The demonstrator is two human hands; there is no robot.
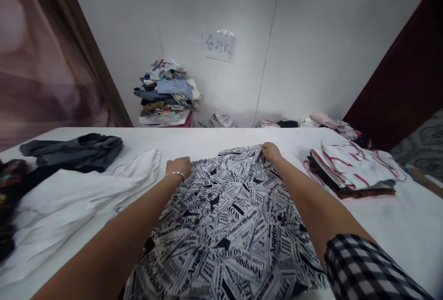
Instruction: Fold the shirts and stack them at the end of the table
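Observation:
A black-and-white newspaper-print shirt (pixel 224 221) lies spread on the white table (pixel 207 136) in front of me, buttons down its middle. My left hand (pixel 178 167), a thin bracelet on its wrist, is closed on the shirt's far left corner. My right hand (pixel 271 151) pinches the far right corner of the same shirt. Both arms reach forward over the cloth. A checked sleeve covers my right upper arm.
A white garment (pixel 69 198) and a dark grey garment (pixel 76 150) lie at the left. A folded pile with a red-striped white shirt (pixel 353 168) on top sits at the right. A heap of clothes (pixel 168 94) stands by the back wall under a paper sign (pixel 219 46).

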